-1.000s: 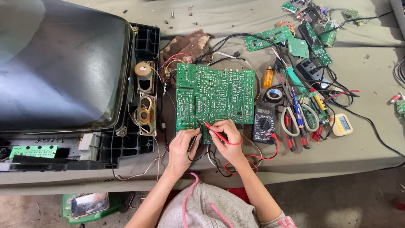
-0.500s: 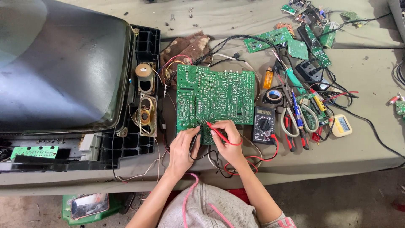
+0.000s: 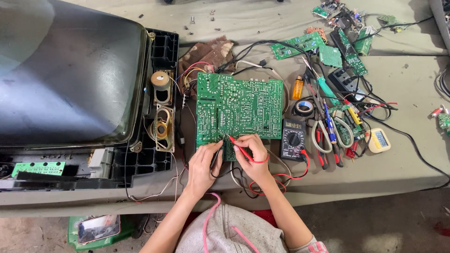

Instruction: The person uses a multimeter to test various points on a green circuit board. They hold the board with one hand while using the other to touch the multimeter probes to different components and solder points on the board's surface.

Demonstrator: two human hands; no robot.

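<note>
On the near edge of the green circuit board (image 3: 239, 110), both hands of the person work with the two test probes. The right hand (image 3: 253, 157) has its fingers closed around the red probe (image 3: 241, 150), and the tip touches the solder side of the board near its near edge. The left hand (image 3: 204, 164) is closed around the black probe (image 3: 214, 161), which is mostly hidden under the fingers, so I cannot tell exactly where its tip rests. The board lies flat in the middle of the table (image 3: 403, 164), solder side up, just right of the opened television (image 3: 70, 79). The multimeter (image 3: 293, 139) lies just right of the right hand, and red leads run from it to the probes. I judge that the measuring is in progress: the board is already out of the television and both probes are in hand, but most solder points seem not yet checked. Scissors (image 3: 322, 138), tape (image 3: 303, 107) and smaller boards (image 3: 300, 44) lie farther right.
</note>
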